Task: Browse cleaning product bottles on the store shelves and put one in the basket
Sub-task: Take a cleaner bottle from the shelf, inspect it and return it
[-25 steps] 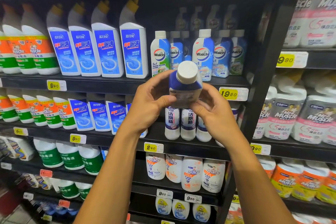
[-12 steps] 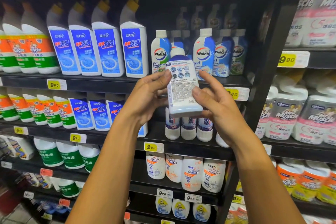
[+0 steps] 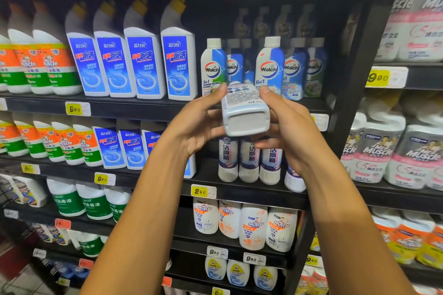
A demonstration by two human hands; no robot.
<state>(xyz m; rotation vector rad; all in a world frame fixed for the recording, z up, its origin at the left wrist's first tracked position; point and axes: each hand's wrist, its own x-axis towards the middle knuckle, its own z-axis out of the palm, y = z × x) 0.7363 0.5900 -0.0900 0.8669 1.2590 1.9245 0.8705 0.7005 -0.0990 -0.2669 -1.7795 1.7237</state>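
Note:
I hold a white and blue Walch cleaner bottle [image 3: 245, 112] in front of the shelves, tipped so its pale base faces me and its back label points up. My left hand [image 3: 196, 122] grips its left side with the thumb along the label edge. My right hand [image 3: 287, 127] grips the right side, fingers curled under the base. More Walch bottles [image 3: 269, 67] stand on the shelf right behind it. No basket is in view.
Black store shelves [image 3: 134, 108] hold blue toilet cleaner bottles [image 3: 177, 60], orange and green Mr Muscle bottles [image 3: 50, 60], white bottles [image 3: 249, 160] below my hands and Mr Muscle packs [image 3: 374, 151] at the right. Yellow price tags [image 3: 78, 109] line the shelf edges.
The bottle has been turned in both hands: first its cap faced me, then its back label, now its base. My hands stayed at about the same spot.

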